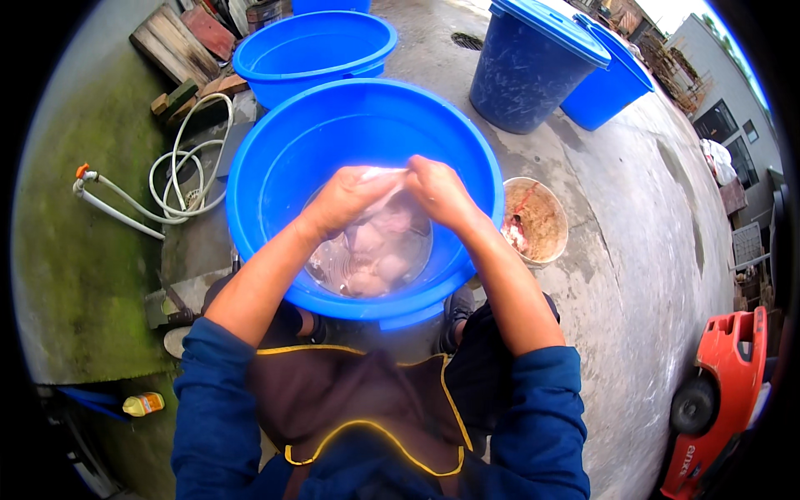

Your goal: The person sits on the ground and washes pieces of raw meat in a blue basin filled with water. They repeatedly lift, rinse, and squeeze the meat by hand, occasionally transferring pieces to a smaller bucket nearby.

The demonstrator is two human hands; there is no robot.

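A large round blue tub (pixel 250 208) stands between my feet. Low in it, pale pink, fleshy pieces (pixel 371 258) lie in shallow water. Above them my left hand (pixel 343 200) grips one end of a pale, wet piece of flesh (pixel 382 182). My right hand (pixel 435 190) is closed on its other end, so the piece stretches between both hands. Whether it is meat, poultry or skin cannot be made out. Just right of the tub is a whitish bucket (pixel 546 225) with murky brownish contents and some reddish scraps.
Another blue tub (pixel 317 54) stands behind mine. A lidded dark blue bin (pixel 533 75) and a second blue bin (pixel 608 87) are at the far right. A coiled white hose (pixel 175 179) lies left. A red vehicle (pixel 721 392) is near right, a yellow-labelled bottle (pixel 143 404) near left.
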